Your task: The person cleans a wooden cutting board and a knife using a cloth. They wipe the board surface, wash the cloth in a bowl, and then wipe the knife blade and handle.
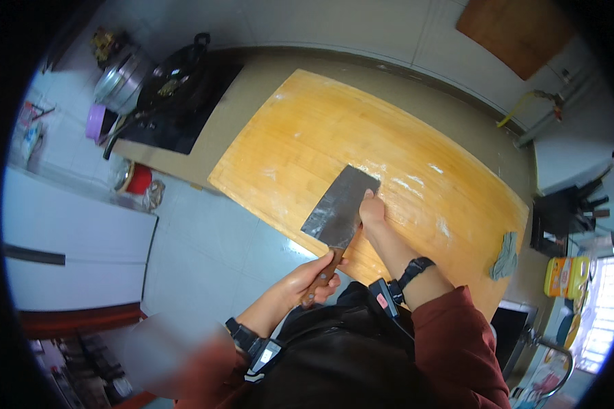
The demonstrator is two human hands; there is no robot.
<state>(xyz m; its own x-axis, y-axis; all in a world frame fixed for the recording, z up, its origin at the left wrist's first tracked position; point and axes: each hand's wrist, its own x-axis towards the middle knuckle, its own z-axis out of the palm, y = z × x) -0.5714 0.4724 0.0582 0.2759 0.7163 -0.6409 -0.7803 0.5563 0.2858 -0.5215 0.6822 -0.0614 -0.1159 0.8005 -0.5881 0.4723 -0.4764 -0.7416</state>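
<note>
A cleaver (340,207) with a broad dark steel blade and a riveted wooden handle is tilted above the near edge of a large wooden board (286,133). My left hand (307,278) is wrapped around the handle. At the blade's far end, my right hand (372,208) has its thumb on the upper face; its other fingers are mostly hidden behind the blade. Pale smears, like flour, mark the blade. Whitish patches and wet-looking shine show on the board. A crumpled grey-green cloth (504,257) lies at the board's right end.
On the left, a black wok (171,84) sits on a dark cooktop (184,130), its handle jutting past the counter edge. Metal pots (117,84) stand beside it. To the right are a knife block (557,212), a yellow jug (566,277) and a sink faucet (563,353).
</note>
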